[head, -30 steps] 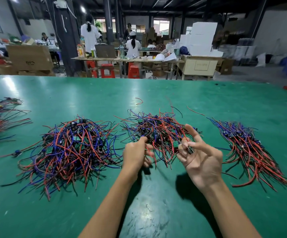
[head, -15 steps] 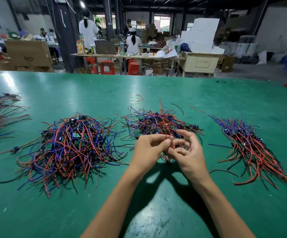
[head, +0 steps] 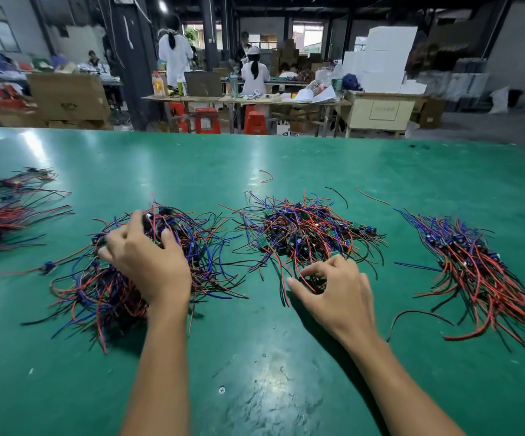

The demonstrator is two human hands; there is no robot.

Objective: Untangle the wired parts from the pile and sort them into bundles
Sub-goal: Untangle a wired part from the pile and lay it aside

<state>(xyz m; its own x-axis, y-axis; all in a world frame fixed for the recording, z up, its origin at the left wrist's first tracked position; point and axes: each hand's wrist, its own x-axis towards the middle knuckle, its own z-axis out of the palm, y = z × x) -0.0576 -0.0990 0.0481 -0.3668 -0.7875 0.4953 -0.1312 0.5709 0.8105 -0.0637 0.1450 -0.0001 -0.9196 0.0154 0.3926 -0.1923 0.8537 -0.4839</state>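
hands work apart: the left hand lies spread on the big left tangle, fingers curling into its wires, while the right hand pinches strands at the near edge of the middle pile. the combed bundle lies further right, its wires running toward the near right, nearest the right hand.

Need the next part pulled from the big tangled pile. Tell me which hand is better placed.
Left. The left hand already lies on the big tangled pile, fingers curled into its wires. The right hand is at the middle pile, near its front edge.
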